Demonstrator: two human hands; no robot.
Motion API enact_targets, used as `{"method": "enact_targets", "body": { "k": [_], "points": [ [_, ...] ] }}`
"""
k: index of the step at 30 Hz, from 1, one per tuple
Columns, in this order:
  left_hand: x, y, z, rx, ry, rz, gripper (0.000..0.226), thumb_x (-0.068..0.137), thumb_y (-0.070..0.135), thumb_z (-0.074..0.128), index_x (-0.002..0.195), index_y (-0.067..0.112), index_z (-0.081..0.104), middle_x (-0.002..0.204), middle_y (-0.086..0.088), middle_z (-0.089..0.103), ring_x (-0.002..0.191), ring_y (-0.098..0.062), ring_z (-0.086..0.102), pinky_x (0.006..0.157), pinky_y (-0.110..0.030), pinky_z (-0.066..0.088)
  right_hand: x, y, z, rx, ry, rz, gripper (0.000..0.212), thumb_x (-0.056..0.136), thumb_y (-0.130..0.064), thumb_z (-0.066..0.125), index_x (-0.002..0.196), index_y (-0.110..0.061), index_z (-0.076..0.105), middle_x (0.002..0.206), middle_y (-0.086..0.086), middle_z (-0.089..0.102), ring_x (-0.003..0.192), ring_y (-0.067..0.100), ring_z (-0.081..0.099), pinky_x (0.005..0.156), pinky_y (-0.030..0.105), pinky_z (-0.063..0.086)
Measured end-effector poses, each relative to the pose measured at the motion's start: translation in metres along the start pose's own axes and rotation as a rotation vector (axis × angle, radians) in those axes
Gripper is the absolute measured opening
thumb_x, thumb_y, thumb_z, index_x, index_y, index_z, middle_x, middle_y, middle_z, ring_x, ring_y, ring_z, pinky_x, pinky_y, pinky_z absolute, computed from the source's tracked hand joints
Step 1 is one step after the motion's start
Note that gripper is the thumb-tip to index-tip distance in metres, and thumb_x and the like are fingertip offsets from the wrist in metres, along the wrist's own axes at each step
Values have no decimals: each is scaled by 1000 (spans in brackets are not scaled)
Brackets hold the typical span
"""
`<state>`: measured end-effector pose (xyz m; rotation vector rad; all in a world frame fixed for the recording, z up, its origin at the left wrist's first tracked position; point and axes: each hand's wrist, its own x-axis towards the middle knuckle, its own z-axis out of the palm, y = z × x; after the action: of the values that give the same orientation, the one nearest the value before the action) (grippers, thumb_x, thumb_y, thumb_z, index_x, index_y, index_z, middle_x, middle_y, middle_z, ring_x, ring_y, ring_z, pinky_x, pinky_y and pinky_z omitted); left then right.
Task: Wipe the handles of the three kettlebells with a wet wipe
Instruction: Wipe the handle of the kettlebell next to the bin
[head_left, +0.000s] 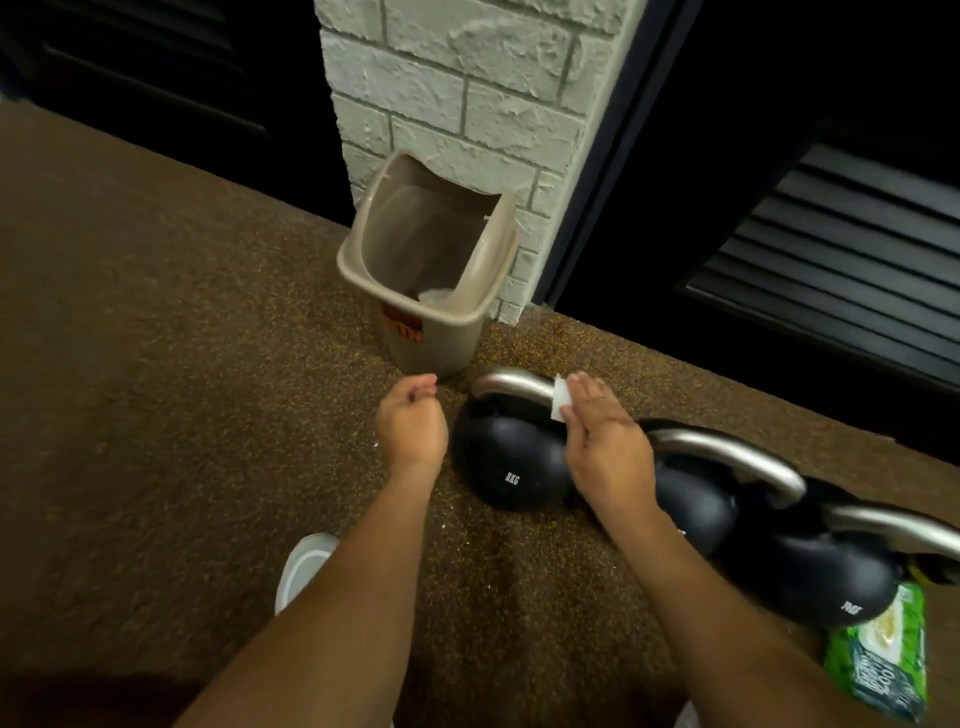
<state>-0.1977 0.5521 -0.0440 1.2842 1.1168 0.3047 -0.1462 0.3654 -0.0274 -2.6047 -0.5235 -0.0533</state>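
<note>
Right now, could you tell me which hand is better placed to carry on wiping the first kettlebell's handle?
The right hand: it presses the white wet wipe onto the leftmost black kettlebell's curved silver handle. The left hand hovers loosely curled beside it, holding nothing visible.

beige bin (441, 332) | brick pillar (467, 93) | speckled floor (182, 364) | white shoe (304, 566)

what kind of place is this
Most likely a gym or home workout corner: three black kettlebells stand in a row on speckled rubber flooring, beside a pack of wet wipes and a small waste bin.
</note>
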Motion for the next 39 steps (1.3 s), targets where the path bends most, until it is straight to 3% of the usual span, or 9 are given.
{"method": "enact_targets", "body": {
  "k": [8, 10, 13, 16, 21, 25, 30, 34, 39],
  "points": [
    [8, 1, 1, -9, -12, -47, 31, 95, 6, 50, 101, 26, 73, 117, -3, 70, 111, -22, 63, 98, -37, 49, 55, -56, 8, -392, -368, -298, 61, 89, -22, 61, 148, -21, 42, 150, -1, 48, 133, 22, 48, 106, 36, 43],
    [7, 5, 2, -27, -7, -63, 31, 95, 6, 51, 104, 25, 74, 117, -2, 70, 111, -21, 63, 100, -39, 50, 65, -72, 13, -496, -455, -346, 53, 87, -22, 60, 139, -20, 51, 138, 0, 56, 123, 25, 54, 97, 38, 50],
    [9, 9, 6, -70, 4, -56, 32, 90, 4, 52, 88, 29, 72, 113, -5, 72, 109, -24, 65, 104, -45, 51, 72, -95, 26, -722, -528, -470, 24, 94, -21, 51, 114, -18, 65, 114, 3, 67, 106, 28, 62, 83, 39, 51],
    [8, 12, 11, -91, 1, -84, 30, 84, 10, 51, 83, 31, 72, 111, -3, 73, 108, -24, 66, 103, -48, 52, 71, -111, 42, -922, -570, -565, 25, 100, -17, 44, 108, -19, 67, 111, 3, 70, 104, 27, 65, 85, 37, 48],
    [-2, 20, 24, -140, 4, -112, 33, 86, 8, 49, 90, 28, 74, 112, -1, 72, 107, -22, 66, 99, -44, 54, 78, -111, 55, -994, -672, -564, 27, 100, -15, 44, 124, -14, 57, 124, 4, 65, 114, 27, 62, 92, 38, 46],
    [-6, 19, 26, -144, 32, -79, 31, 88, 10, 50, 83, 32, 71, 112, -2, 72, 108, -22, 66, 102, -47, 52, 75, -94, 31, -781, -573, -561, 28, 100, -19, 44, 119, -20, 64, 123, 1, 66, 114, 24, 61, 81, 35, 47],
    [-13, 12, 21, -139, 27, -75, 30, 91, 9, 52, 83, 31, 70, 115, -3, 71, 112, -22, 64, 107, -46, 49, 51, -33, 0, -492, -448, -459, 57, 96, -28, 55, 150, -24, 38, 159, -1, 34, 144, 22, 34, 114, 38, 34],
    [-14, 6, 10, -131, 17, -98, 32, 94, 6, 49, 94, 30, 71, 119, -4, 69, 113, -21, 63, 102, -37, 48, 15, 29, -5, -196, -81, -453, 54, 89, -9, 44, 143, -7, 50, 148, 12, 50, 136, 29, 48, 103, 49, 48],
    [-12, 1, -1, -121, 45, -124, 34, 94, 7, 48, 92, 30, 73, 121, -2, 69, 113, -21, 63, 106, -43, 48, 17, 28, -3, -230, -70, -476, 54, 89, -8, 42, 142, -5, 50, 147, 14, 50, 136, 32, 48, 103, 51, 48]
  ]
}}
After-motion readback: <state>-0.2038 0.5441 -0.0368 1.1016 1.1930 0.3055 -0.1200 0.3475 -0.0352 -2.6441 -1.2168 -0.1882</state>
